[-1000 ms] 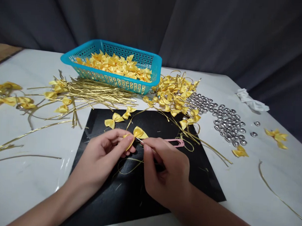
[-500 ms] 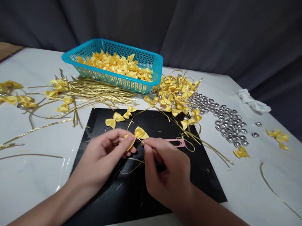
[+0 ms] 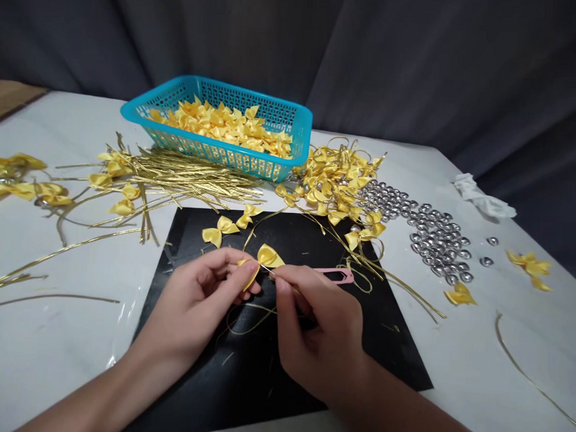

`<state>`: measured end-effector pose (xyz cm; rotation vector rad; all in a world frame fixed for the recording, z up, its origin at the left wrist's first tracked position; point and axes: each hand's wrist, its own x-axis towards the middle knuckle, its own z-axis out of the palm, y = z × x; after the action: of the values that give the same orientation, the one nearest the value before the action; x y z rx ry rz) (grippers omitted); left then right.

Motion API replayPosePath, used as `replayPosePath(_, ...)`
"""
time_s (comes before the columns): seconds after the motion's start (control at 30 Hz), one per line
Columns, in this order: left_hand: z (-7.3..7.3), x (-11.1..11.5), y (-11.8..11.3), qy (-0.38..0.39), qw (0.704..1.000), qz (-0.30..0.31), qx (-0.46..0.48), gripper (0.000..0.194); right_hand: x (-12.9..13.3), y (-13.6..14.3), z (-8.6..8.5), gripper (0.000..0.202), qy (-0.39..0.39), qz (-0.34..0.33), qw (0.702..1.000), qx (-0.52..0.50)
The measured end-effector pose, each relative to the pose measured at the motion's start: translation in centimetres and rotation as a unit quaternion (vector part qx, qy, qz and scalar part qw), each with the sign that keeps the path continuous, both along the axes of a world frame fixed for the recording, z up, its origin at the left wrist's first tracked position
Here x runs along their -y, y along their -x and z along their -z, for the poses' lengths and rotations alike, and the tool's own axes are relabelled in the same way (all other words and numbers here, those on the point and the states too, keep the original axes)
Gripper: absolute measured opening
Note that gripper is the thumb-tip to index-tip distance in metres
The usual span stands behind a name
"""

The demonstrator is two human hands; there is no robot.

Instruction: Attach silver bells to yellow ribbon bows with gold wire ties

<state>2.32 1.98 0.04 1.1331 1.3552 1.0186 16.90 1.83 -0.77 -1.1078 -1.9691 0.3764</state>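
Note:
My left hand (image 3: 213, 286) pinches one loop of a yellow satin bow (image 3: 269, 256) between thumb and fingers, above a black mat (image 3: 242, 379). Closed around a thin metal needle (image 3: 266, 269) is my right hand (image 3: 319, 325); the needle's tip meets the middle of the bow. A fine yellow thread (image 3: 247, 329) curls on the mat below the hands. Just behind my right hand lies a pink-handled tool (image 3: 342, 276), partly covered by it. Two more bows (image 3: 220, 230) rest at the mat's far edge.
A blue plastic basket (image 3: 215, 141) full of yellow bows stands at the back. Before it lie gold cords (image 3: 189, 176). Bows with gold cord (image 3: 335, 180) are heaped beside silver beads (image 3: 437, 238) on the right. A crumpled white cloth (image 3: 482, 196) sits near the right edge.
Both hands, the bow and the needle hold nearly the same position. The whole view has shifted very slightly.

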Motion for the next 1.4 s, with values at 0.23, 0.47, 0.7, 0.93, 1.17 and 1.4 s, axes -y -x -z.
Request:
replayPosePath(0.23, 0.16, -0.04, -0.07, -0.001, 1.0, -0.007, -0.008, 0.016, -0.06, -0.03, 0.15, 0.016, 0.0, 0.001, 1.0, 0.002)
replayPosePath(0.47, -0.07, -0.1, -0.11, 0.005, 1.0, -0.006, -0.008, 0.019, 0.0, -0.08, 0.12, 0.017, 0.0, -0.001, 1.0, 0.002)
replayPosePath(0.7, 0.04, -0.18, -0.08, 0.003, 1.0, -0.012, 0.0, 0.018, -0.01, 0.06, 0.03, 0.016, 0.002, 0.0, 1.0, 0.006)
replayPosePath(0.93, 0.07, 0.09, 0.08, 0.006, 1.0, -0.008, 0.0, 0.018, 0.06, -0.02, -0.05, 0.016, 0.008, 0.002, 1.0, 0.006)
replayPosePath(1.17, 0.16, -0.17, -0.05, 0.006, 1.0, -0.009, 0.001, 0.017, 0.04, -0.09, -0.01, 0.016, 0.008, 0.006, 1.0, 0.01)
replayPosePath(1.4, 0.13, -0.09, -0.01, -0.006, 1.0, -0.008, 0.004, 0.016, 0.13, -0.03, 0.11, 0.016, -0.004, -0.002, 1.0, -0.001)
